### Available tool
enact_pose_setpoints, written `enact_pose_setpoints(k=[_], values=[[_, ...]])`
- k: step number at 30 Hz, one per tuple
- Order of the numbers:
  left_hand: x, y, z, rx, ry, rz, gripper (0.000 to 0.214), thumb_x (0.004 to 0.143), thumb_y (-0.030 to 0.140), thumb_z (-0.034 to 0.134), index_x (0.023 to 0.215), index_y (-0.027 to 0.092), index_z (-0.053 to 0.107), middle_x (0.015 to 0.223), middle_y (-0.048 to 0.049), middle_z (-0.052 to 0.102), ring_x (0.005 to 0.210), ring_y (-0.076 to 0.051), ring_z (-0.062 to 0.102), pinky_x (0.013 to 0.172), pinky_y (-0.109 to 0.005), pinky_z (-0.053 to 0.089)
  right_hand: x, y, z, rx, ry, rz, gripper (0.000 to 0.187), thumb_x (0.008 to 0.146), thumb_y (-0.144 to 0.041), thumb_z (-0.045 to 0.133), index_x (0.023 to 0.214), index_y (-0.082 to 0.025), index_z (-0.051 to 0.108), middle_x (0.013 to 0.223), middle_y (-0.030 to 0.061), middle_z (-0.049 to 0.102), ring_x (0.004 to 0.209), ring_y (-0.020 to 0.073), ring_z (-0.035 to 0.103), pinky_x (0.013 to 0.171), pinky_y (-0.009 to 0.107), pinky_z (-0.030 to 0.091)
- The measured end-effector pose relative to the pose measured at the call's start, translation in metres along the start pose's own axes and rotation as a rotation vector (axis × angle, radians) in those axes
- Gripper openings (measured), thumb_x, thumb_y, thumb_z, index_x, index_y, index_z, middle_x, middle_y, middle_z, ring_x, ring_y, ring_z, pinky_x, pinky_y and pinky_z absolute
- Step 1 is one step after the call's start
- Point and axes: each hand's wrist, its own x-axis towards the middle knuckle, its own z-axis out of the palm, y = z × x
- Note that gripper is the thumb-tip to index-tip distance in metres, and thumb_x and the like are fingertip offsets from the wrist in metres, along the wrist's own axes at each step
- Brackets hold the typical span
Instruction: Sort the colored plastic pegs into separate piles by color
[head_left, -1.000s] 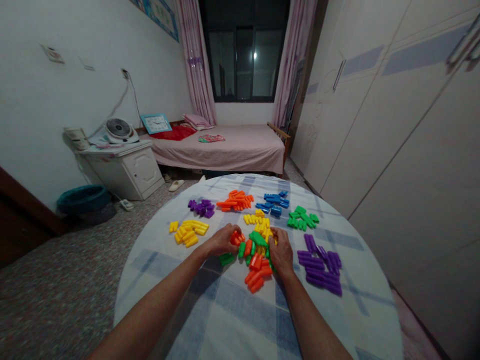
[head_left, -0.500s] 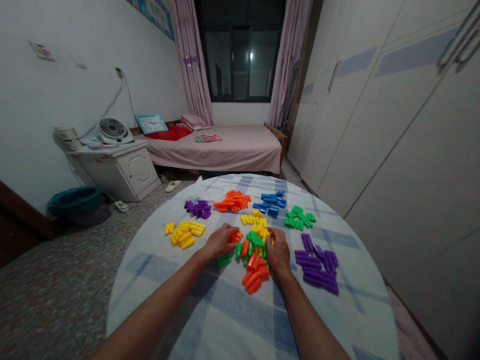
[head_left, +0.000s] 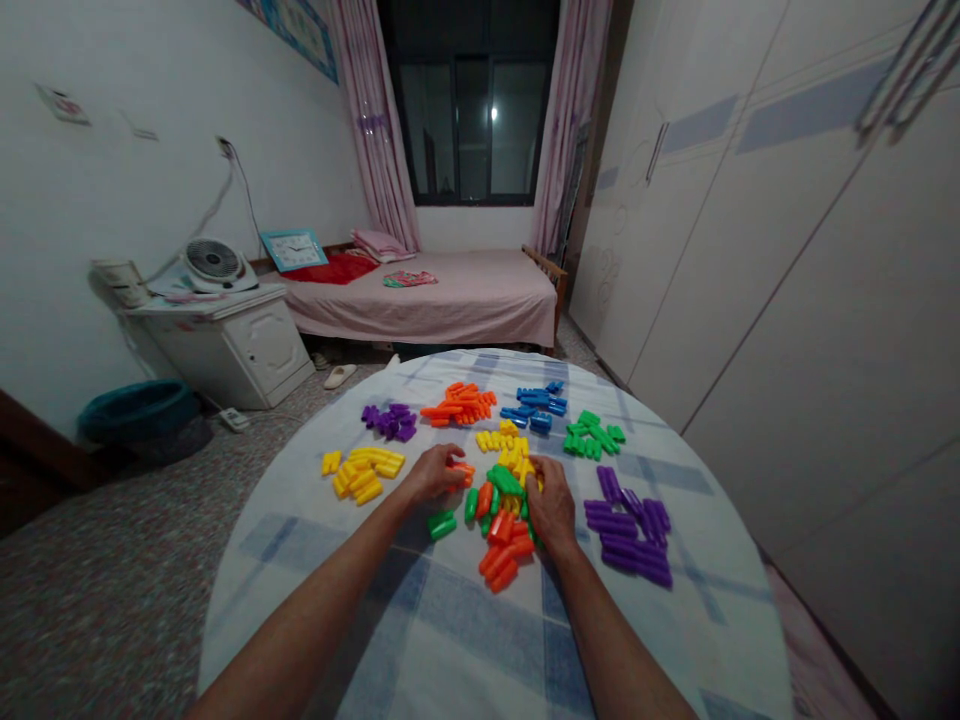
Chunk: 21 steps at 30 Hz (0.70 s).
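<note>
Nearest you, a mixed pile of plastic pieces [head_left: 501,528] is lying on the round table [head_left: 480,645]; your right hand [head_left: 551,500] is touching its right side, grip impossible to tell; your left hand [head_left: 436,473] is touching orange pieces [head_left: 463,473], grip likewise unclear; blue pieces [head_left: 540,422] are lying beyond

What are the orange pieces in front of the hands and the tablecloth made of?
The orange pieces look like hard plastic, smooth and glossy, because light makes bright highlights on them. The tablecloth seems to be fabric with a dull finish, since it shows little shine, but it could be coated.
</note>
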Motion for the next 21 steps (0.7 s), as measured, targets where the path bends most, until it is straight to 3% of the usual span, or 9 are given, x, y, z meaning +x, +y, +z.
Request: enact_pose_setpoints(k=[4, 8, 16, 21], values=[[-0.001, 0.001, -0.001, 0.137, -0.024, 0.107, 0.039, 0.06, 0.024, 0.067, 0.098, 0.019, 0.065, 0.089, -0.0034, 0.06, 0.07, -0.016, 0.059, 0.059, -0.025, 0.044, 0.0, 0.0, 0.0, -0.008, -0.009, 0.01, 0.036, 0.078, -0.021, 0.037, 0.106, -0.017, 0.059, 0.106, 0.0088, 0.058, 0.1, 0.0205, 0.056, 0.09, 0.034, 0.043], [0.003, 0.002, 0.0, 0.118, 0.026, 0.105, 0.033, 0.054, 0.021, 0.07, 0.087, 0.018, 0.064, 0.086, -0.0021, 0.057, 0.075, -0.017, 0.056, 0.063, -0.026, 0.043, 0.0, -0.001, 0.0, -0.01, 0.0, 0.006, 0.035, 0.078, -0.022, 0.038, 0.105, -0.017, 0.06, 0.106, 0.0085, 0.059, 0.099, 0.0202, 0.057, 0.09, 0.034, 0.044], [0.036, 0.013, -0.016, -0.304, 0.098, -0.099, 0.022, 0.06, 0.024, 0.07, 0.07, 0.015, 0.052, 0.056, 0.0044, 0.052, 0.053, -0.01, 0.052, 0.05, -0.021, 0.04, 0.0, -0.001, -0.001, -0.016, -0.04, 0.023, 0.036, 0.08, -0.022, 0.037, 0.108, -0.016, 0.058, 0.108, 0.0094, 0.057, 0.102, 0.0208, 0.056, 0.092, 0.035, 0.043], [0.079, 0.033, -0.039, -0.43, 0.269, -0.169, 0.028, 0.067, 0.032, 0.067, 0.084, 0.013, 0.056, 0.065, -0.0039, 0.061, 0.061, -0.018, 0.061, 0.054, -0.028, 0.046, 0.0, 0.0, -0.001, -0.008, -0.026, 0.021, 0.034, 0.081, -0.023, 0.037, 0.107, -0.016, 0.058, 0.108, 0.0097, 0.058, 0.102, 0.0216, 0.056, 0.092, 0.036, 0.043]])
